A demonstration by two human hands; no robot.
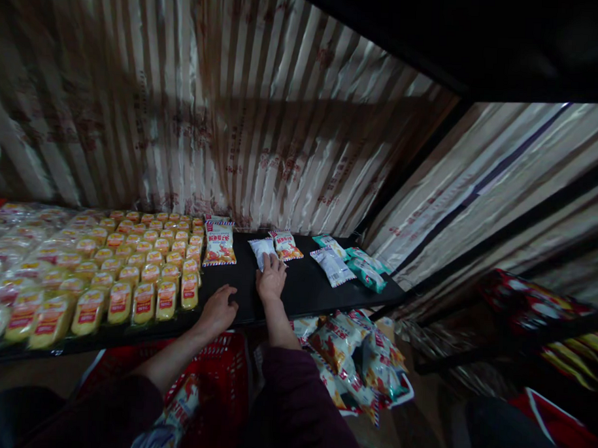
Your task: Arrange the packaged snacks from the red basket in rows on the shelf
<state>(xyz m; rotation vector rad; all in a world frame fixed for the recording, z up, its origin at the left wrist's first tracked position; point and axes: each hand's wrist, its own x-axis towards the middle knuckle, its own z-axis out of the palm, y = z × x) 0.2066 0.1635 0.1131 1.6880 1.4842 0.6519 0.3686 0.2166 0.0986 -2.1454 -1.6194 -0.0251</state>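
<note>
My right hand lies on the black shelf, its fingers stretched flat onto a white snack packet. My left hand rests at the shelf's front edge with loosely curled fingers and nothing in it. A red and white packet stands just beyond my left hand. An orange packet lies right beside the white one. Both sleeves are dark maroon.
Rows of yellow wrapped cakes fill the shelf's left half. White and teal packets lie at the right. A red basket with packets stands below, beside a heap of snack bags. Striped plastic sheeting hangs behind.
</note>
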